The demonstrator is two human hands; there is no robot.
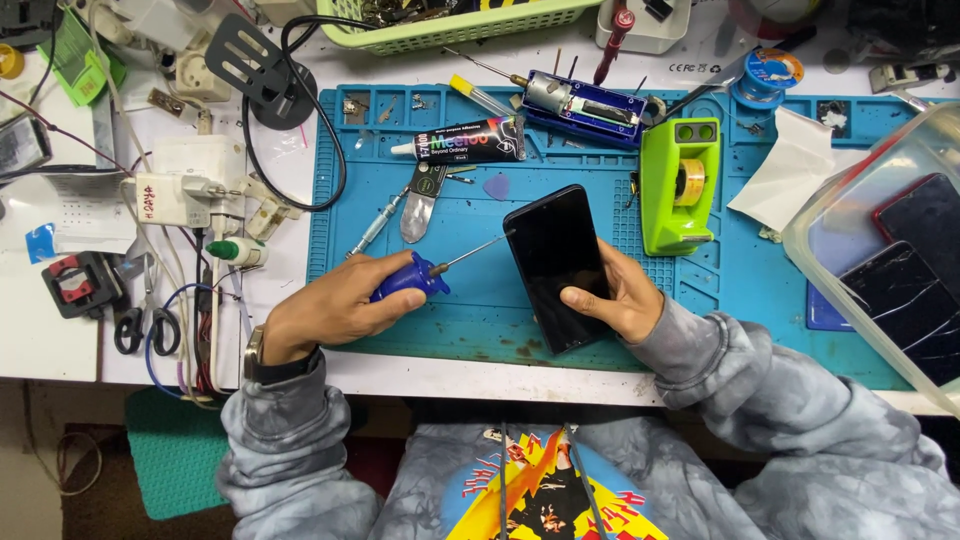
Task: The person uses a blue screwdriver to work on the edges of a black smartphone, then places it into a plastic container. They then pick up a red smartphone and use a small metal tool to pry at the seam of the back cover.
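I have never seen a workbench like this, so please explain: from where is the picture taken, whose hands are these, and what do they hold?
The one picture comes from a camera worn on the person's head, looking down at the bench. The left hand grips a blue-handled screwdriver; its thin tip reaches the top corner of a dark phone. The right hand steadies that phone on a blue work mat. Also on the mat lie a black glue tube, a green tape dispenser and a white cloth. A clear box on the right holds more phones.
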